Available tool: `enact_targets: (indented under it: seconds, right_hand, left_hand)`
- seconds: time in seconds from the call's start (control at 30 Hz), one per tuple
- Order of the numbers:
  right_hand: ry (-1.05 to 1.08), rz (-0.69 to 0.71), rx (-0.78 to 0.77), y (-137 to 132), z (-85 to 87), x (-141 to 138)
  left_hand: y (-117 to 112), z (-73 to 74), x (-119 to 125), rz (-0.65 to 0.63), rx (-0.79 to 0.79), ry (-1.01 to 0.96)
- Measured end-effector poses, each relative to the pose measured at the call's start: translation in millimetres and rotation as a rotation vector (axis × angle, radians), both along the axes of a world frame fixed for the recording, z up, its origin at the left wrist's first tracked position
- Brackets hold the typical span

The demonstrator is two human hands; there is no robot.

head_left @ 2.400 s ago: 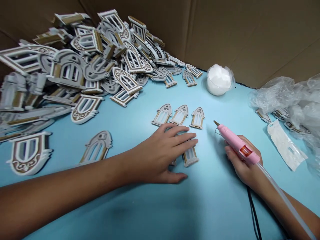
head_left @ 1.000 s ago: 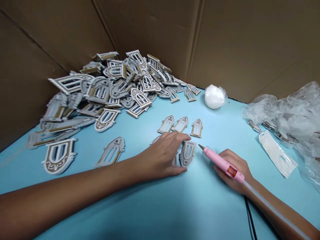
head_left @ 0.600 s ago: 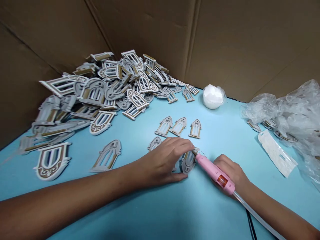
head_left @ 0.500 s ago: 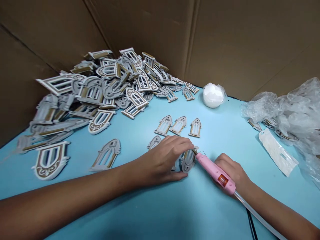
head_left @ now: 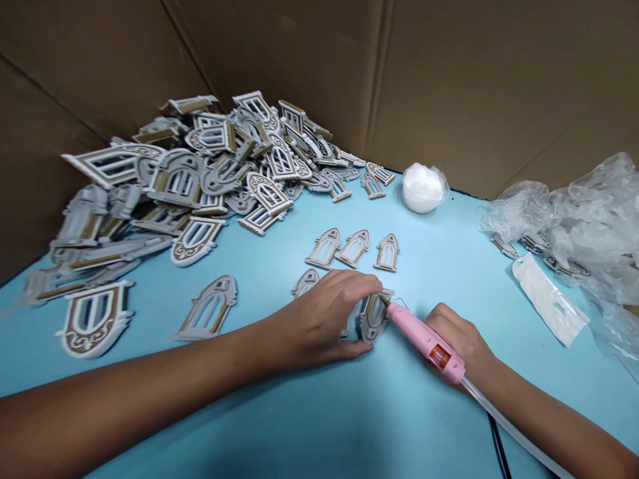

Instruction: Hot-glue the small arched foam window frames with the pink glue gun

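Tabletop (head_left: pixel 449 249) bright past the left hand (head_left: pixel 324 313), softly shadowed on the near side; cardboard (head_left: pixel 499 86) dim. White wad (head_left: pixel 423 179) nearly blown out. Frame pile (head_left: pixel 207 138) smeared at its left fringe, wide-angle stretch toward edges.

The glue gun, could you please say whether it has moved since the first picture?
Yes, judged against the bowl, the glue gun has moved left and farther from it.

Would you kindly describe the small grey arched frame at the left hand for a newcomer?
On the blue table, find the left hand. Just right of it, the frame points its arch down the picture, unlike the three grey frames beyond.
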State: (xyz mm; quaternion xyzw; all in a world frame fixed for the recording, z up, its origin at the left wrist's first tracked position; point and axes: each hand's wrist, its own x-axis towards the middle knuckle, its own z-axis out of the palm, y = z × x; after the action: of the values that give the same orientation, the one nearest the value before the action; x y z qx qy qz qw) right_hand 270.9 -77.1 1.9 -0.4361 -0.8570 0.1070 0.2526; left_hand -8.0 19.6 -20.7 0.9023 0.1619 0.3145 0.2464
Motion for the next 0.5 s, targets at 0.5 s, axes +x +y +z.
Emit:
enact_targets:
  seconds: [0.5]
  right_hand:
    - [0.015, -0.018, 0.017, 0.0, -2.8, 0.3]
  left_hand:
    - [0.0, 1.0, 0.5, 0.02, 0.013, 0.004]
